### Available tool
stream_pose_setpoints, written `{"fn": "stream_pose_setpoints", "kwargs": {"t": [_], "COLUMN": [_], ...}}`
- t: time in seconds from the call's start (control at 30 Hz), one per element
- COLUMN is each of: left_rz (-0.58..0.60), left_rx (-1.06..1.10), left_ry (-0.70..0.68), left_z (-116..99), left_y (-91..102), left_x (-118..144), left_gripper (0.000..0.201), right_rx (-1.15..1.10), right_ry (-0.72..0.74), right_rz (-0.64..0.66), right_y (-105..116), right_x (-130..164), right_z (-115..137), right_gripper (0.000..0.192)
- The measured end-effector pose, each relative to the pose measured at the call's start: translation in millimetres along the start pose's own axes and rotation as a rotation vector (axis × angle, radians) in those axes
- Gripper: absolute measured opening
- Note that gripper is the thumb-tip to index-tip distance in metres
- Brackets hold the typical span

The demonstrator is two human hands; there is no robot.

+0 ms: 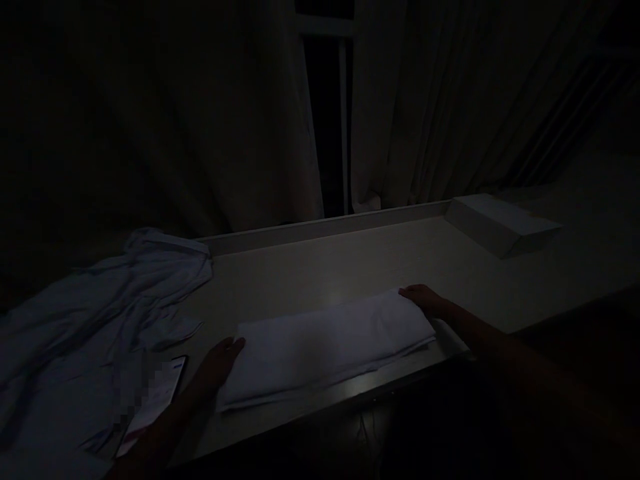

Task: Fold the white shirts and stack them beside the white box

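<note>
Head view shows us a dark room, two stretches of curtain (410, 113) flanking one window (327, 127). Below runs one pale table (325, 280). We count one crumpled cloth heap (115, 300) at left, one folded cloth (325, 347) along the near edge, and one box (505, 223) at far right. Our two hands touch the folded cloth, left hand (223, 360) at its left end, right hand (423, 298) at its far right corner; fingers bent, whether gripping we cannot tell. One phone (163, 393) lies near left.

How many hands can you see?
2: the left hand is at the left end of the folded cloth, the right hand at its right end.
</note>
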State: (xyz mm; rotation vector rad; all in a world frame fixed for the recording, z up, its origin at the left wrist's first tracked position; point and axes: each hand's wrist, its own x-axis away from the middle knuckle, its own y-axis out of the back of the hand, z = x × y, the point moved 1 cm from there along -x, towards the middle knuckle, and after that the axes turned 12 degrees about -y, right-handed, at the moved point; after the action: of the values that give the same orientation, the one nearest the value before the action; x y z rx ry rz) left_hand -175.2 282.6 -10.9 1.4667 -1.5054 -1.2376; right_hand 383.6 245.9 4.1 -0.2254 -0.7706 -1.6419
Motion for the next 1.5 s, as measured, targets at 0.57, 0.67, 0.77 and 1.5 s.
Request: {"fn": "stream_pose_setpoints", "kwargs": {"t": [0.57, 0.67, 0.77, 1.5], "left_rz": [0.256, 0.222, 0.152, 0.026], "left_rx": [0.966, 0.891, 0.746, -0.348], "left_ry": [0.340, 0.335, 0.308, -0.300], "left_z": [31, 28, 29, -86], "left_y": [-11.0, -17.9, -23.1, -71.0], "left_x": [74, 73, 73, 23], "left_gripper": [0.085, 0.076, 0.068, 0.063], "right_rx": [0.209, 0.177, 0.152, 0.877], "right_ry": [-0.018, -0.001, 0.024, 0.710], "right_rz": [-0.074, -0.133, -0.185, -0.208], "right_y": [25, 19, 18, -221], "right_x": [18, 7, 2, 14], "right_z": [-71, -74, -72, 21], "right_gripper": [0.066, 0.063, 0.062, 0.080]}}
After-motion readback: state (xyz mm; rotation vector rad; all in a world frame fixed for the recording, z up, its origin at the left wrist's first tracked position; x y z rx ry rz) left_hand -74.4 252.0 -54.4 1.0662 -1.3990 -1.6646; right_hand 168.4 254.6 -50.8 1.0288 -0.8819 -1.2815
